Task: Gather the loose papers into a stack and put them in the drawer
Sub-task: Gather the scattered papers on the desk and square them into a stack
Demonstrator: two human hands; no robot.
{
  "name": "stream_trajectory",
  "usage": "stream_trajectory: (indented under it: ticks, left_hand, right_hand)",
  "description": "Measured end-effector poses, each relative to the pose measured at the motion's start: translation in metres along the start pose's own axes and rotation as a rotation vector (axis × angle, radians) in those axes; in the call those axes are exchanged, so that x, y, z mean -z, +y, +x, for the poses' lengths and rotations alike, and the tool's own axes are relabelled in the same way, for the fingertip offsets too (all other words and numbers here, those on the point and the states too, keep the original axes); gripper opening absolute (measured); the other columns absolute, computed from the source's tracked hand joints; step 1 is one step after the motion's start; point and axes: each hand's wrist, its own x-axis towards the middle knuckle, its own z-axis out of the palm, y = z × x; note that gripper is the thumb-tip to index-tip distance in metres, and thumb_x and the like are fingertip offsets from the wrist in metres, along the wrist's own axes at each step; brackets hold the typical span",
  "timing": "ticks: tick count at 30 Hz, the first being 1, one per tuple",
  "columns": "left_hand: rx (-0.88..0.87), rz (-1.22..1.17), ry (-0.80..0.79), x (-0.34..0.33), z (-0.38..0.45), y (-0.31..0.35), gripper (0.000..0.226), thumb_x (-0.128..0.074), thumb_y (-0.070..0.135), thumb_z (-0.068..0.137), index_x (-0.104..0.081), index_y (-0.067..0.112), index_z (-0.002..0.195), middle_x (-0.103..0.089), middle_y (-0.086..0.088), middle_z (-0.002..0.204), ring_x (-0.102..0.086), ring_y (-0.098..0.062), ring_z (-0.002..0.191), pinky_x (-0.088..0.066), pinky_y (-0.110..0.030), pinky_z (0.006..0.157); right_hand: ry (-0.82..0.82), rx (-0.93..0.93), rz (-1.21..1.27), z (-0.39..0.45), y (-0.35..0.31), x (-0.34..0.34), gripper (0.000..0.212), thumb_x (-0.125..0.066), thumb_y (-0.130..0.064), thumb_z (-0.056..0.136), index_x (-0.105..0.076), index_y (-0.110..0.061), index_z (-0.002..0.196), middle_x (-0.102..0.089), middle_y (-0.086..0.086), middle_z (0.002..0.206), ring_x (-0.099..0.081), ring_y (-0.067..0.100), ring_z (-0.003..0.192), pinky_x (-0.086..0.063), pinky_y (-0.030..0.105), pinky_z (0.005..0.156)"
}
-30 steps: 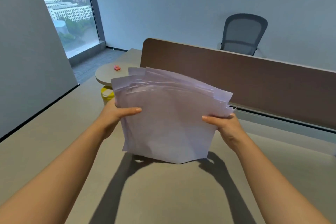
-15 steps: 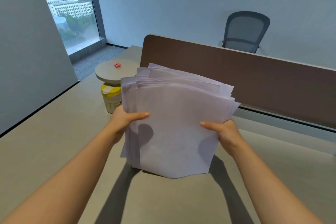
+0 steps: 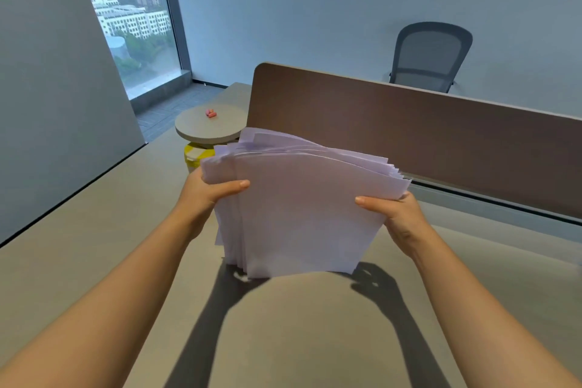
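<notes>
Two bare hands hold a stack of papers [image 3: 302, 211] standing up on its bottom edge on the worktop [image 3: 94, 246]; the left hand [image 3: 208, 195] is clamped on the left side, thumb on the front sheet, and the right hand [image 3: 396, 214] is clamped on the right side the same way; the other fingers are hidden behind the sheets. The top edges are not lined up; many sheet edges fan out at the top and at the left side. The bottom edge looks to touch the worktop, but its own shadow makes that hard to see. Behind the papers stands a brown divider panel [image 3: 409, 142]; a grey chair [image 3: 431, 57] shows above it, its lower part hidden. A round grey lid [image 3: 208, 126] with small pink things [image 3: 210, 113] sits on a yellow tub [image 3: 196, 156], mostly covered. No drawer shows.
</notes>
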Motion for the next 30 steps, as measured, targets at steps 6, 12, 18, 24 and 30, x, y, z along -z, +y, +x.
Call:
stream_trajectory:
  ticks: [6,12,18,24,30]
  left_hand:
    - [-0.020,-0.034,0.008,-0.025,-0.002,0.002,0.051,-0.079,0.020,0.043,-0.058,0.030,0.088,-0.064,-0.001,0.095,-0.060,-0.026,0.100,-0.050,-0.046,0.091]
    - [-0.060,0.020,0.036,-0.021,0.006,0.011,0.040,-0.079,0.018,0.057,-0.057,0.026,0.091,-0.061,0.004,0.092,-0.057,-0.021,0.097,-0.052,-0.032,0.082]
    - [-0.048,0.028,0.125,-0.037,0.006,0.018,0.015,-0.068,0.024,0.076,-0.056,0.022,0.085,-0.058,0.004,0.083,-0.054,-0.012,0.078,-0.046,-0.022,0.066]
    - [0.081,0.023,0.314,-0.050,0.021,0.036,0.033,-0.060,0.042,0.079,-0.048,0.019,0.059,-0.044,0.001,0.064,-0.039,-0.009,0.060,-0.032,-0.022,0.057]
    - [0.145,0.023,0.445,-0.043,0.024,0.040,0.019,-0.049,0.019,0.082,-0.050,0.015,0.064,-0.042,0.000,0.066,-0.041,-0.015,0.071,-0.029,-0.023,0.056]
  right_hand:
    - [0.054,0.014,0.046,-0.002,0.000,-0.021,0.030,-0.067,0.009,0.070,-0.061,-0.020,0.073,-0.063,-0.002,0.076,-0.060,0.012,0.070,-0.053,0.021,0.061]
    - [0.078,0.089,-0.009,-0.003,-0.010,-0.005,0.030,-0.068,0.008,0.069,-0.063,-0.019,0.081,-0.069,-0.009,0.071,-0.064,0.005,0.066,-0.054,0.013,0.057]
    - [0.050,0.125,-0.032,-0.004,-0.013,-0.021,0.031,-0.068,0.007,0.071,-0.058,-0.019,0.085,-0.061,-0.006,0.079,-0.062,-0.009,0.054,-0.051,0.008,0.054]
    - [0.101,0.148,-0.008,-0.007,-0.019,-0.021,0.034,-0.067,0.008,0.072,-0.057,-0.025,0.073,-0.061,-0.007,0.074,-0.062,-0.009,0.050,-0.050,0.007,0.051]
    - [0.144,0.095,-0.039,-0.009,-0.016,-0.014,0.029,-0.067,0.001,0.075,-0.055,-0.025,0.078,-0.059,-0.006,0.078,-0.056,0.008,0.070,-0.050,0.019,0.059]
